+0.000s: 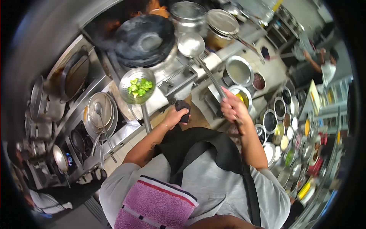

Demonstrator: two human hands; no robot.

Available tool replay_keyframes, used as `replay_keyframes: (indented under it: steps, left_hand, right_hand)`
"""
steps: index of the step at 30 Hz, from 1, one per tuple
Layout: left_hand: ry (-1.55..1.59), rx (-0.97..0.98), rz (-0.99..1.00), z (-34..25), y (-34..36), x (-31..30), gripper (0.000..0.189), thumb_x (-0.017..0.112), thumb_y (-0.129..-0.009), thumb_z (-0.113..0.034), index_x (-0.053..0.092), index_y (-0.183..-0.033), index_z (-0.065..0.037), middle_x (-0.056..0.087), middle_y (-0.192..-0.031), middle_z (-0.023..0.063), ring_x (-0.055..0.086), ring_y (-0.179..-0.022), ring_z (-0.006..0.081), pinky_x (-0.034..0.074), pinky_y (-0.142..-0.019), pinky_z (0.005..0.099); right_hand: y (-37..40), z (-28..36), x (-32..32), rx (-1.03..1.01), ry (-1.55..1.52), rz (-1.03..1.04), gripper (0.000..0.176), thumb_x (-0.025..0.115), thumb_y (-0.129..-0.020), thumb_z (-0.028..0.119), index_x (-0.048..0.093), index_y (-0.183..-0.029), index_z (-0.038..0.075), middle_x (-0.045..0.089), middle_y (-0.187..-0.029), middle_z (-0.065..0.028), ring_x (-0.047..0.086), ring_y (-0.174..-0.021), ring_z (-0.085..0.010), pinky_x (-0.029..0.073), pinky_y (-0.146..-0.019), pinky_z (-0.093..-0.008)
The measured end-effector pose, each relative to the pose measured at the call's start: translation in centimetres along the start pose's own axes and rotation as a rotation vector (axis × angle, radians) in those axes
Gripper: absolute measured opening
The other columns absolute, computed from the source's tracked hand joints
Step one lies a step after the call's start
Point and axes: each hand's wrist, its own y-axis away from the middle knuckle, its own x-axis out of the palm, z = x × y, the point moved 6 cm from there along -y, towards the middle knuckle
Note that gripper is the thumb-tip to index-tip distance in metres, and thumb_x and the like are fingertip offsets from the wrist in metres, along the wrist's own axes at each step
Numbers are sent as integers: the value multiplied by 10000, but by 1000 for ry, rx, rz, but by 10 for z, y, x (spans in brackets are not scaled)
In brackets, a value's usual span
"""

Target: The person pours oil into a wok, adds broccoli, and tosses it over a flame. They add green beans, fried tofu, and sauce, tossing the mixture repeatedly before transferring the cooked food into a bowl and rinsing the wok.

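Note:
In my right hand (234, 106) is the handle of a long metal ladle (191, 44), whose round bowl hangs near the wok's right side. My left hand (176, 116) grips a dark cloth (183, 110) in front of my apron. A perforated strainer (131, 78) holding green broccoli pieces (140, 87) rests by the stove edge, its handle pointing toward me, with no hand on it. Beyond it a large black wok (145, 40) sits on the burner with light smoke or steam around it.
Flames (156, 8) rise behind the wok. Metal pots (187, 15) stand at its right. A pot of liquid (239, 71) and many ingredient bowls (270, 121) fill the right side. Pans and a lit burner lie left. Other people stand at lower left (49, 198) and upper right (314, 66).

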Motion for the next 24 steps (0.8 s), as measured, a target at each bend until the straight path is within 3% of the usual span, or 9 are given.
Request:
replay_keyframes:
  steps: [8,12,14,16,18,20,21,22,24]
  left_hand:
    - [105,141,-155,-28,1,-134,319,703,-950,-227,645,-1204,-41,723,-964,97,718,-822,176,623,-568,348]
    - [307,197,-302,-31,7,-178,304,702,-954,-208,646,-1204,-44,711,-1012,97,728,-848,199,629,-571,371]
    - [377,163,-362,-34,13,-193,307,701,-956,-202,645,-1207,-35,697,-1040,95,733,-885,218,636,-583,387]
    - [484,246,-460,-25,14,-213,309,705,-953,-199,648,-1193,-12,690,-1047,98,733,-910,228,635,-587,389]
    - [507,266,-485,-29,21,-221,300,708,-950,-194,653,-1168,5,691,-1017,105,736,-886,235,630,-580,388]
    - [529,297,-650,-26,27,-237,292,709,-948,-191,659,-1157,7,696,-984,109,735,-852,232,626,-576,391]
    - [552,322,-678,-28,33,-239,288,709,-947,-191,659,-1158,-1,701,-965,111,736,-837,232,626,-574,396]
    - [607,325,-741,-27,39,-240,285,707,-944,-191,652,-1160,-13,697,-958,110,722,-800,223,623,-569,395]
    - [625,343,-813,-15,45,-247,285,706,-939,-196,642,-1157,-24,682,-939,98,697,-775,211,619,-563,394]
  right_hand:
    - [-293,19,77,-334,1395,-92,757,591,-924,63,328,-1634,51,587,-710,-60,504,-475,-150,445,-439,-343]
    - [-338,7,100,-354,1594,-14,720,578,-946,64,349,-1629,68,589,-721,-57,499,-461,-147,444,-432,-345]
    - [-347,8,125,26,1267,12,705,580,-962,62,349,-1628,67,600,-737,-52,500,-452,-143,442,-425,-343]
    - [-399,20,104,-16,1120,29,721,598,-972,79,313,-1633,43,627,-745,-74,527,-450,-159,464,-431,-346]
    - [-415,19,97,-167,1463,-57,735,576,-966,71,280,-1638,33,680,-817,-128,577,-482,-189,503,-463,-365]
    - [-400,-2,79,-1179,1936,-3,727,549,-965,60,276,-1639,38,710,-916,-192,628,-530,-218,532,-502,-379]
    - [-363,-3,119,-179,1547,-129,735,531,-957,20,280,-1645,82,682,-880,-156,579,-511,-181,475,-452,-345]
    - [-371,16,117,-179,1554,-120,735,531,-957,20,280,-1645,82,682,-880,-156,579,-511,-181,475,-452,-345]
    - [-399,41,99,280,783,50,762,548,-952,-4,269,-1648,126,632,-815,-102,503,-489,-135,393,-413,-291]
